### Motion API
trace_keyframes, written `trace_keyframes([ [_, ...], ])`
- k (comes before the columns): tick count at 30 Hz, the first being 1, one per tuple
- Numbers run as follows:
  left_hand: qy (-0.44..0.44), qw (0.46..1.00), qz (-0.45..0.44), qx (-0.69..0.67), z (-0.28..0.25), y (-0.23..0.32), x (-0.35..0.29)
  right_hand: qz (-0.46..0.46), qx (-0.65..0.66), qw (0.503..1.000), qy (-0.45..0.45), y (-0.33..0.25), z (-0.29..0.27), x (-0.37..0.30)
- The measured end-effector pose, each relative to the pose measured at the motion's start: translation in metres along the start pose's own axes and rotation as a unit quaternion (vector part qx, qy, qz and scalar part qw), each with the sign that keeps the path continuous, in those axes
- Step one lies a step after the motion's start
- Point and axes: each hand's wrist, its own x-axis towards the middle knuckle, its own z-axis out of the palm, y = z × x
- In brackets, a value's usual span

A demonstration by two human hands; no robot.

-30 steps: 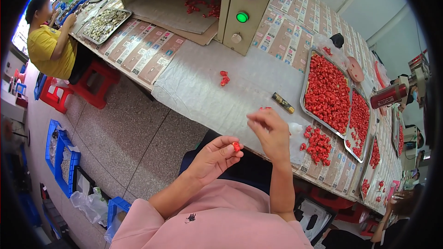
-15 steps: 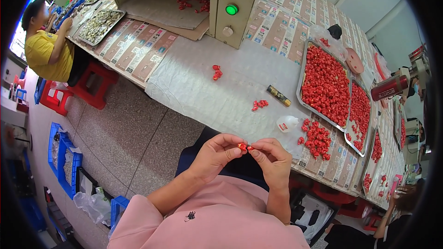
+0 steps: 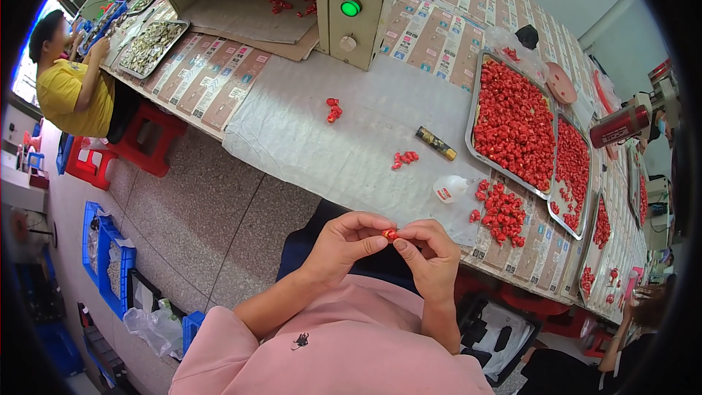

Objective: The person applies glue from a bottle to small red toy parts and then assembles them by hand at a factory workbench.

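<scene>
In front of my pink shirt, at the table's near edge, both hands meet fingertip to fingertip. Between the thumb and fingers of my left hand [image 3: 342,243] is a small shiny red piece [image 3: 390,235] with a touch of gold. The pinched fingers of my right hand [image 3: 428,250] press against it from the other side. Whether it is one part or two joined is too small to tell. Just beyond lie a small cluster of similar red pieces [image 3: 404,159], a white squeeze bottle [image 3: 449,189] and, to its right, a loose red pile [image 3: 503,213].
A dark patterned tube [image 3: 436,143] and another red cluster [image 3: 333,110] lie on the white sheet [image 3: 278,128]. Metal trays [image 3: 469,128] of red pieces stand at right. A box-like machine [image 3: 358,25] with red and green buttons is at the back. A person in yellow [image 3: 73,95] sits far left.
The red bits, held slightly apart in my two hands before, are now brought together between my fingertips. The view has shifted a little; the things on the table stay put.
</scene>
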Motion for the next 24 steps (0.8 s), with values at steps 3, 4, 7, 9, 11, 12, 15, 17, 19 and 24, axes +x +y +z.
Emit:
trace_keyframes([
  [3,-0.002,1.0,0.004,0.011,0.0001,-0.001,0.0004,0.017,0.035,0.999,0.001,-0.0003,-0.0003,-0.0009],
  [4,-0.004,1.0,0.011,0.022,0.0001,-0.0012,0.0006,0.018,0.035,0.999,0.001,0.0002,-0.0003,-0.0012],
  [7,-0.011,0.999,0.009,0.034,-0.0002,-0.0014,0.0014,0.024,0.06,0.998,0.004,0.0029,-0.0007,-0.002],
  [9,-0.012,0.999,0.013,0.039,-0.0003,-0.0016,0.0017,0.019,0.047,0.999,0.003,0.0045,-0.0012,-0.0032],
  [11,-0.012,0.999,0.016,0.044,0.0002,-0.0012,0.0013,0.019,0.046,0.999,0.005,0.0041,-0.0001,-0.004],
  [12,-0.01,0.998,0.018,0.051,0.0009,-0.0004,0.0008,0.018,0.046,0.999,0.007,0.0041,0.0004,-0.0042],
  [15,-0.009,0.998,0.024,0.063,0.0015,0.0004,0.0006,0.024,0.062,0.998,0.004,0.0053,0.0007,-0.0047],
  [17,-0.009,0.997,0.029,0.068,0.0017,0.0007,0.0002,0.03,0.064,0.998,0.001,0.0051,0.0003,-0.0048],
  [19,-0.011,0.996,0.047,0.081,0.002,0.0014,-0.0005,0.034,0.066,0.997,-0.003,0.0048,-0.0006,-0.0048],
  [24,-0.009,0.99,0.073,0.119,0.0007,0.0002,-0.0012,0.037,0.05,0.998,-0.009,0.0019,-0.002,-0.0065],
])
